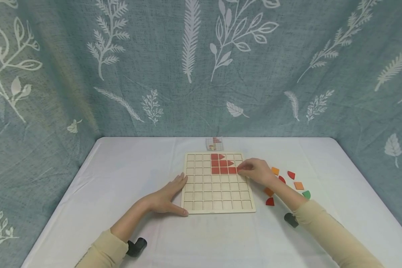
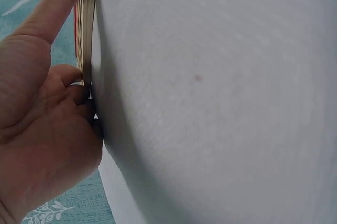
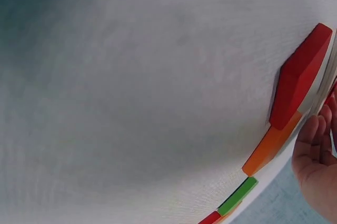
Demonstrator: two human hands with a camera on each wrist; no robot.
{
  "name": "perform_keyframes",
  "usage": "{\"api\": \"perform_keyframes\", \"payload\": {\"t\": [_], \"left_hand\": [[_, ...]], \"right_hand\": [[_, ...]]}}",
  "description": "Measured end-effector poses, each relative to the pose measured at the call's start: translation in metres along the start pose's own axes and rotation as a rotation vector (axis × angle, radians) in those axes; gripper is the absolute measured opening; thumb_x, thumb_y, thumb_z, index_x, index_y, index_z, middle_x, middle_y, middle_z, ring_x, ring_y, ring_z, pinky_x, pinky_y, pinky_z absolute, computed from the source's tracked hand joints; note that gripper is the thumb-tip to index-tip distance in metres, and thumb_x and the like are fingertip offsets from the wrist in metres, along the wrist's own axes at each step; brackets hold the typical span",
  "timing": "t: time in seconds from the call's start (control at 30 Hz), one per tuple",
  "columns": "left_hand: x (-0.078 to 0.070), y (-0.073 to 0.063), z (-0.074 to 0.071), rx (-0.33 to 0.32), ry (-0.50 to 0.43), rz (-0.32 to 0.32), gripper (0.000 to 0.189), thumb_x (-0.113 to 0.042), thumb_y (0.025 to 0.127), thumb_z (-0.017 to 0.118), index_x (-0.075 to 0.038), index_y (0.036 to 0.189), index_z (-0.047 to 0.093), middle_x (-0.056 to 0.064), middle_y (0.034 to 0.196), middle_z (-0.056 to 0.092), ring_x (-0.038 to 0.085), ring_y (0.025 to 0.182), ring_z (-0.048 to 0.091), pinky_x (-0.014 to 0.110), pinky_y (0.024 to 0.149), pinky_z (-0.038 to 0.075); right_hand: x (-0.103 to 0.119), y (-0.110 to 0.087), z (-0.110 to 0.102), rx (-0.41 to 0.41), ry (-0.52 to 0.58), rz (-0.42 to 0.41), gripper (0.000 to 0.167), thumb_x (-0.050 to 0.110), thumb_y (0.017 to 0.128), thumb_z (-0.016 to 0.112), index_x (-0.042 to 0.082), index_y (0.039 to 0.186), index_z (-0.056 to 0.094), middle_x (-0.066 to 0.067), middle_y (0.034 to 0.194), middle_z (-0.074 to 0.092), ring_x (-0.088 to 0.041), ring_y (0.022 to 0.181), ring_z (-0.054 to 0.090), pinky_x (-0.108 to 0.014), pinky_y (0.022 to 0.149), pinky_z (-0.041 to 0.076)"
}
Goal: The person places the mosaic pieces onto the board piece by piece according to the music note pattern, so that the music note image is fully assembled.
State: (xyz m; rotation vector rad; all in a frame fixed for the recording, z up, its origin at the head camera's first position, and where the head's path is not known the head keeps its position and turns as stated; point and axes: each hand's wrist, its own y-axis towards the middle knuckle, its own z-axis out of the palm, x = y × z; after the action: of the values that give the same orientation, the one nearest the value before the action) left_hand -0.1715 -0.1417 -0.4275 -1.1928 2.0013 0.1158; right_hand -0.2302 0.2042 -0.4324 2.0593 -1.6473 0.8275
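A square wooden grid board (image 1: 217,190) lies on the white table, with red pieces (image 1: 219,163) filling cells in its upper rows. Two of these rows end in a pointed piece. My left hand (image 1: 164,195) rests along the board's left side, thumb and fingers spread and touching its edge. In the left wrist view, the board's edge (image 2: 88,34) meets the fingers. At the right end of the third row, my right hand (image 1: 257,171) pinches a small red piece (image 3: 331,93), mostly hidden by the fingers.
Right of the board lie loose pieces: an orange square (image 1: 298,185), a green quarter-round piece (image 1: 306,194), a red quarter-round piece (image 1: 270,201) and several others. A small pattern card (image 1: 214,144) lies behind the board. A leaf-patterned curtain (image 1: 201,74) hangs behind the table.
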Motion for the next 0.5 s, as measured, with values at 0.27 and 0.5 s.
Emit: {"api": "perform_keyframes", "payload": {"t": [0.27, 0.5], "left_hand": [[0.003, 0.002, 0.002, 0.001, 0.006, 0.002, 0.118, -0.046, 0.073, 0.082, -0.002, 0.156, 0.011, 0.017, 0.162, 0.001, 0.032, 0.149, -0.001, 0.051, 0.119, 0.007], [0.003, 0.003, 0.003, -0.012, 0.002, -0.002, 0.118, -0.047, 0.072, 0.083, -0.003, 0.156, 0.012, 0.016, 0.162, 0.002, 0.032, 0.149, 0.0, 0.051, 0.119, 0.007]], "right_hand": [[-0.002, -0.01, -0.014, -0.067, 0.0, -0.006, 0.025, 0.025, 0.095, 0.065, 0.01, 0.113, 0.073, -0.006, 0.106, 0.069, -0.022, 0.092, 0.059, -0.034, 0.071, 0.048], [-0.029, -0.03, -0.043, -0.114, -0.012, 0.049, 0.028, 0.025, 0.097, 0.061, 0.007, 0.118, 0.069, -0.013, 0.116, 0.067, -0.028, 0.101, 0.059, -0.035, 0.072, 0.05]]}}
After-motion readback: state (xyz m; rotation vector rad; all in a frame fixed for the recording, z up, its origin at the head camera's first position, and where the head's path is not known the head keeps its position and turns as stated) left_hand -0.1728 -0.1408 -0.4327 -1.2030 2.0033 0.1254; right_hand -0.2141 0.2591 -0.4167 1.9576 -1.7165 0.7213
